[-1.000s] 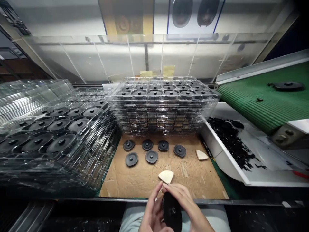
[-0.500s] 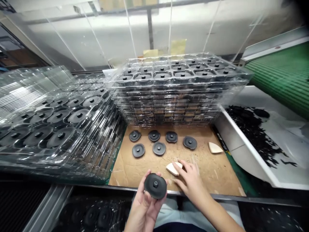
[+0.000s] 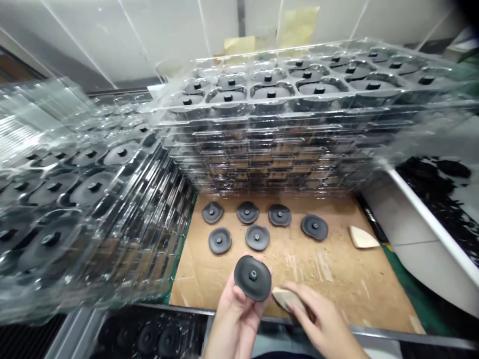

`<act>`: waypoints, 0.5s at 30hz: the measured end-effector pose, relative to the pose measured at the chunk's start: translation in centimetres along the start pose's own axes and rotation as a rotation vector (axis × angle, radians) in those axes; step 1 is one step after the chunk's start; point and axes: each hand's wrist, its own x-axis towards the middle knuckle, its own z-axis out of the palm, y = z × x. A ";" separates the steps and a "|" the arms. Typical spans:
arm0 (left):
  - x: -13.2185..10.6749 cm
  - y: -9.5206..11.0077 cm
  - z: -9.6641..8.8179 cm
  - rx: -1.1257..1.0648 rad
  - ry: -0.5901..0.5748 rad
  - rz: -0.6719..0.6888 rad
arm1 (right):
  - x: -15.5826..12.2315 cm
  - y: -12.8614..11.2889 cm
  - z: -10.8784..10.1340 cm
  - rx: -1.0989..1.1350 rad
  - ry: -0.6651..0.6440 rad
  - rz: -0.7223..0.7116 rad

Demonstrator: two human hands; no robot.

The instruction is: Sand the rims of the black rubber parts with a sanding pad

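Note:
My left hand [image 3: 241, 317] holds a dark grey rounded rubber-like disc [image 3: 245, 285] with a small hex-shaped stud at its middle, stud side up. Close to its right, my right hand [image 3: 318, 316] is closed on a pale, wedge-shaped block [image 3: 287, 299] whose pointed end faces the disc; the two look slightly apart. Beyond the hands, several similar discs [image 3: 257, 245] lie stud up in two loose rows on a cardboard sheet [image 3: 269, 267]. A second pale wedge-shaped block [image 3: 362, 238] rests at the right side of the sheet.
Clear plastic trays holding more discs are stacked at the back [image 3: 284, 149] and on the left [image 3: 157, 199]. To the right stands a white bin [image 3: 422, 214] with black scraps [image 3: 430, 184]. A metal edge [image 3: 374, 333] runs along the front.
The right hand has closed around the pale block and brought it nearer to me, beside the disc. The left hand still holds the disc. The view has tilted down and moved closer.

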 end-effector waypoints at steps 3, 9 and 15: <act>0.8 -0.3 0.7 0.056 0.006 -0.029 | 1.2 -1.5 -2.1 0.062 0.066 0.113; 0.6 -1.2 2.4 0.132 -0.024 -0.103 | 5.2 -7.8 -5.4 0.173 0.153 -0.189; -0.1 -1.1 3.6 0.246 0.061 -0.105 | 6.2 -9.5 -5.3 0.165 -0.059 -0.143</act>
